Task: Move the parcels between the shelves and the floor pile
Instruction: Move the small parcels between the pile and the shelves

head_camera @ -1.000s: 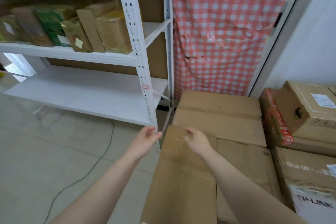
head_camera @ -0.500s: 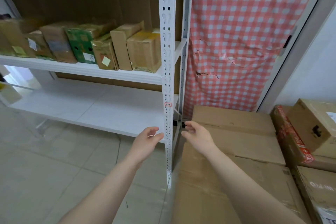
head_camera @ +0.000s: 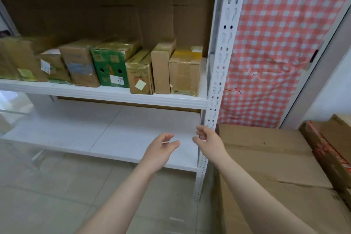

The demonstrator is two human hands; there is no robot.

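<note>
Parcels [head_camera: 114, 66] stand in a row along the middle shelf [head_camera: 106, 94], above both hands, narrow ends outward; the end parcel [head_camera: 185, 74] is nearest. Left hand [head_camera: 161, 150] and right hand [head_camera: 209, 141] are empty, fingers loosely curled, before the lower shelf [head_camera: 133, 135]. The post [head_camera: 218, 53] rises just beside the right hand, with the floor pile [head_camera: 266, 157] beyond.

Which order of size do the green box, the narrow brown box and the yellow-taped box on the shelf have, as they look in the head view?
1. green box, slightly the largest.
2. yellow-taped box, close to the green one, so this order is unsure.
3. narrow brown box, clearly the smallest.
</note>
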